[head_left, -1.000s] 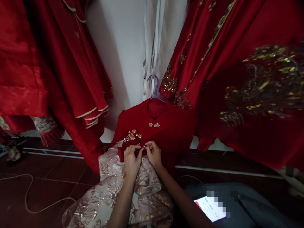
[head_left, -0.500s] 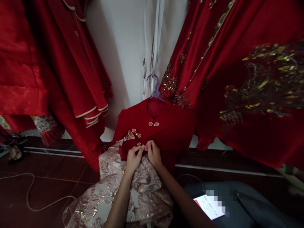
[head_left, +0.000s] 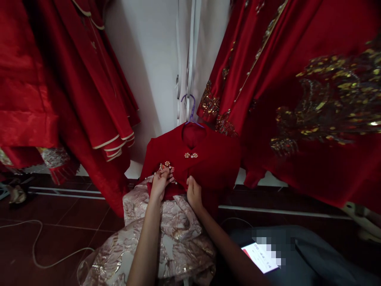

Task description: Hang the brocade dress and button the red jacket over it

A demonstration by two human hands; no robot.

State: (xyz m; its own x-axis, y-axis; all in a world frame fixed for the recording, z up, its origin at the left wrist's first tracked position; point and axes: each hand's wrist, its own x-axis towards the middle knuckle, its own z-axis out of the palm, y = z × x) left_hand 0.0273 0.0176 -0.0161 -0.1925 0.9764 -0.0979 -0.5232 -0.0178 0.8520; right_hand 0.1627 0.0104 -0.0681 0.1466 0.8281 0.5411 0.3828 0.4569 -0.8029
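Note:
A small red jacket (head_left: 214, 159) hangs on a purple hanger (head_left: 190, 113) low before me, above a pale pink and gold brocade skirt (head_left: 175, 234). A pearl knot button (head_left: 191, 155) closes its collar. My left hand (head_left: 160, 183) has its fingers pinched at the beaded clasp (head_left: 166, 165) on the jacket's left front. My right hand (head_left: 193, 192) grips the jacket's fabric edge just below the middle.
Long red gowns (head_left: 74, 91) hang at the left, and red gowns with gold embroidery (head_left: 312, 107) at the right. A white wall (head_left: 154, 67) with cords stands behind. A pale cable (head_left: 35, 254) lies on the dark tiled floor. A lit phone (head_left: 262, 256) rests on grey cloth at lower right.
My left hand has moved up and left from the lower fastening to the beaded clasp. My right hand has stayed low on the jacket front, so the two hands have parted.

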